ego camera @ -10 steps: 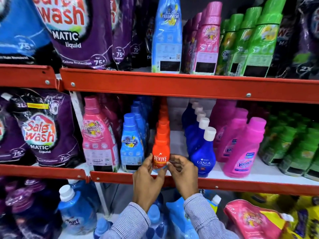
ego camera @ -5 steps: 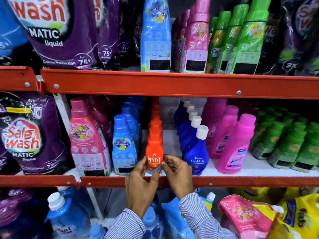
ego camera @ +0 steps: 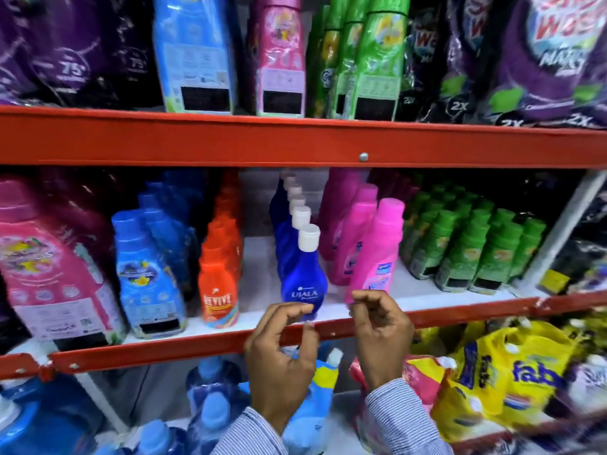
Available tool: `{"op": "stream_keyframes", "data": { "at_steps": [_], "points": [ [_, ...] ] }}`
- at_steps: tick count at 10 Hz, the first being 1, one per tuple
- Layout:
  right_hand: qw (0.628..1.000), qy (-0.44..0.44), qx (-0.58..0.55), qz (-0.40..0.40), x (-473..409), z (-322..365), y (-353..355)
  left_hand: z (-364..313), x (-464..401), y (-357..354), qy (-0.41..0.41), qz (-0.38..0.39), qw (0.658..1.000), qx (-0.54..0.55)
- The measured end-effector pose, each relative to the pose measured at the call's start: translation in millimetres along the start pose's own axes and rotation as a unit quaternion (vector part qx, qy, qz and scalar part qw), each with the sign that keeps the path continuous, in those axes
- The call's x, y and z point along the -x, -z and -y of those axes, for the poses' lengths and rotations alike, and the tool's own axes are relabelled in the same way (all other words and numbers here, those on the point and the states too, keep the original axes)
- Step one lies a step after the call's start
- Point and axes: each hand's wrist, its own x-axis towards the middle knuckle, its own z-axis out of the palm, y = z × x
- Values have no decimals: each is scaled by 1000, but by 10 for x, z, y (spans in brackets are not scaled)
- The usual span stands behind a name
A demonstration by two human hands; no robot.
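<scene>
A blue Ujala bottle (ego camera: 303,277) with a white cap stands at the front of its row on the middle shelf. To its left is an orange Revive bottle (ego camera: 219,290), heading a row of the same bottles. My left hand (ego camera: 282,359) hovers in front of the shelf edge with fingers half curled, its fingertips just at the base of the Ujala bottle; blur hides whether they touch. My right hand (ego camera: 381,339) is raised to the right of that bottle, fingers loosely curled and holding nothing, in front of a pink bottle (ego camera: 377,257).
The red shelf rail (ego camera: 164,346) runs just behind my hands, and another red rail (ego camera: 295,142) lies above. Light blue bottles (ego camera: 147,274) stand at the left, green bottles (ego camera: 476,254) at the right. Yellow pouches (ego camera: 509,372) and blue bottles fill the shelf below.
Both hands let go of the orange Revive bottle and moved right, now in front of the blue Ujala bottle. The view has swung right and closer.
</scene>
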Motion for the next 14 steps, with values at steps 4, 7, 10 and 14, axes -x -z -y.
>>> {"op": "stream_keyframes", "data": {
  "at_steps": [4, 7, 10, 14],
  "points": [
    [960, -16, 145, 239, -960, -591, 583, -85, -163, -1120, 155, 114, 972, -134],
    [959, 14, 125, 255, -1039, -663, 653, -89, -165, -1192, 147, 122, 970, -150],
    [962, -7, 90, 258, -1023, -682, 649, -71, -151, -1169, 156, 112, 973, -127],
    [968, -68, 30, 238, -1032, -685, 673, -60, -162, -1173, 113, 91, 977, -159]
  ]
}}
